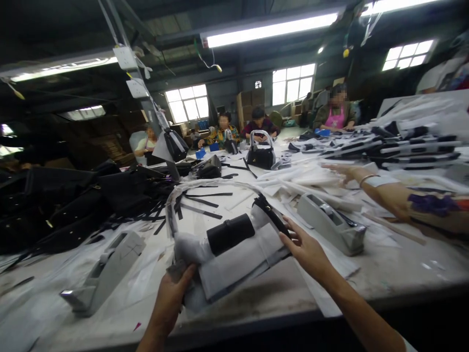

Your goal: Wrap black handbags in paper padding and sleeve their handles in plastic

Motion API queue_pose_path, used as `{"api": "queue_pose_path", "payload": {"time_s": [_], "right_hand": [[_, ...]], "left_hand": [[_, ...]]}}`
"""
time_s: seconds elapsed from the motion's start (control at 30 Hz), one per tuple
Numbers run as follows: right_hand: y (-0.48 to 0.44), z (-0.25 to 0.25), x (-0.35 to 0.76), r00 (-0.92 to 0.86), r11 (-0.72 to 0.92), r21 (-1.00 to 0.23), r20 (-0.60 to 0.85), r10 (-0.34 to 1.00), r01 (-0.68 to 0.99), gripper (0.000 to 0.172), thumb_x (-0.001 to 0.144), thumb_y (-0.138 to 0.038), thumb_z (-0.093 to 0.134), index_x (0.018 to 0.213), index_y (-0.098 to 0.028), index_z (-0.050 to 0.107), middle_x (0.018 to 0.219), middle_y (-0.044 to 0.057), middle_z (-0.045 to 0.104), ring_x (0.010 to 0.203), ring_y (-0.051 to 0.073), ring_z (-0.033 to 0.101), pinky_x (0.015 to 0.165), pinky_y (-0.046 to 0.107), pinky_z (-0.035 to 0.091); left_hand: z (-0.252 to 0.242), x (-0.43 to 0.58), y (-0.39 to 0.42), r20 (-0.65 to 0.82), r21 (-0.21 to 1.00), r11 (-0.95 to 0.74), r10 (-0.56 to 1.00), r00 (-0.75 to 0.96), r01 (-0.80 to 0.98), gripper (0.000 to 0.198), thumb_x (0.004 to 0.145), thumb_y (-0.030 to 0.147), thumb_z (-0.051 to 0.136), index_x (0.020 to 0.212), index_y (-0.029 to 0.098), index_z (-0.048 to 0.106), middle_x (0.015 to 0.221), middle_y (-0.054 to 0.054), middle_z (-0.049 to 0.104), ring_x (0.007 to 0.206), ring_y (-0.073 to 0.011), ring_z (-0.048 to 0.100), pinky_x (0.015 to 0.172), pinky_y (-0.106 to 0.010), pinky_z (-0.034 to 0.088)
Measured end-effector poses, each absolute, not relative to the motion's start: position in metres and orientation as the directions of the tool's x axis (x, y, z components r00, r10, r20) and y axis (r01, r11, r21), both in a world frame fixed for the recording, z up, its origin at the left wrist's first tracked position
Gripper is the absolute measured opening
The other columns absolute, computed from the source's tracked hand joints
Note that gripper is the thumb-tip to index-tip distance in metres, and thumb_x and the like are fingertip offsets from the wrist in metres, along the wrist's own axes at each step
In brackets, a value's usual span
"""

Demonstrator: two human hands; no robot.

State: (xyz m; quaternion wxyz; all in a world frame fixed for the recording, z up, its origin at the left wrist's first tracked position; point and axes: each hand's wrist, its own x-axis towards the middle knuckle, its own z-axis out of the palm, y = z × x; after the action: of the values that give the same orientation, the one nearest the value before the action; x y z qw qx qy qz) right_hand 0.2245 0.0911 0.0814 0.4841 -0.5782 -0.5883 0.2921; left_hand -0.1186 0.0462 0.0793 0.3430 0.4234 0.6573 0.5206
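Dim hall; bright ceiling tubes [273,30], glaring windows [293,84]; blurred edges.

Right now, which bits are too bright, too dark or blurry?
Head view: the ceiling lights and windows glare white; head view, left: the black bags nearly melt into darkness; head view, lower left: the plastic looks smeared, while the wrapped bag looks clearer.

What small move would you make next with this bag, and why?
Perhaps press the puffed wrapping down with the left hand: it bulges at the left end of the black bag, where that hand already grips, while the right hand touches the opposite end and might steady it.
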Motion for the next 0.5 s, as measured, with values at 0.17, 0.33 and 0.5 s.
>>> {"api": "queue_pose_path", "payload": {"time_s": [0.17, 0.33, 0.5], "right_hand": [[0.065, 0.077, 0.238, 0.092, 0.102, -0.832, 0.180, 0.979, 0.545, 0.055, 0.087, -0.054, 0.054, 0.132, -0.024, 0.062, 0.117, 0.009, 0.070, 0.081, 0.024, 0.071, 0.072, 0.039, 0.060], [0.055, 0.068, 0.257, -0.038, 0.088, -0.734, 0.084, 0.996, 0.673, 0.048, 0.089, -0.055, 0.053, 0.122, -0.026, 0.071, 0.110, 0.007, 0.075, 0.095, 0.029, 0.071, 0.086, 0.042, 0.056], [0.082, 0.109, 0.277, -0.084, 0.150, -0.655, 0.131, 0.988, 0.740, 0.037, 0.090, -0.048, 0.054, 0.108, -0.025, 0.077, 0.074, 0.005, 0.076, 0.070, 0.025, 0.072, 0.068, 0.035, 0.055]], "left_hand": [[0.071, -0.117, 0.055, -0.241, 0.948, 0.296, 0.910, -0.338, 0.119, 0.062, 0.069, 0.060, 0.071, 0.110, 0.014, 0.067, 0.117, -0.012, 0.072, 0.116, -0.0316, 0.064, 0.110, -0.045, 0.041], [0.051, -0.126, 0.067, -0.233, 0.921, 0.287, 0.948, -0.215, 0.265, 0.063, 0.071, 0.065, 0.064, 0.108, 0.015, 0.067, 0.126, -0.014, 0.068, 0.129, -0.0343, 0.054, 0.118, -0.045, 0.029], [0.064, -0.155, 0.079, -0.097, 0.723, 0.240, 0.964, -0.248, 0.648, 0.055, 0.062, 0.065, 0.069, 0.100, 0.025, 0.072, 0.121, -0.008, 0.071, 0.136, -0.0411, 0.044, 0.118, -0.056, 0.021]]}}
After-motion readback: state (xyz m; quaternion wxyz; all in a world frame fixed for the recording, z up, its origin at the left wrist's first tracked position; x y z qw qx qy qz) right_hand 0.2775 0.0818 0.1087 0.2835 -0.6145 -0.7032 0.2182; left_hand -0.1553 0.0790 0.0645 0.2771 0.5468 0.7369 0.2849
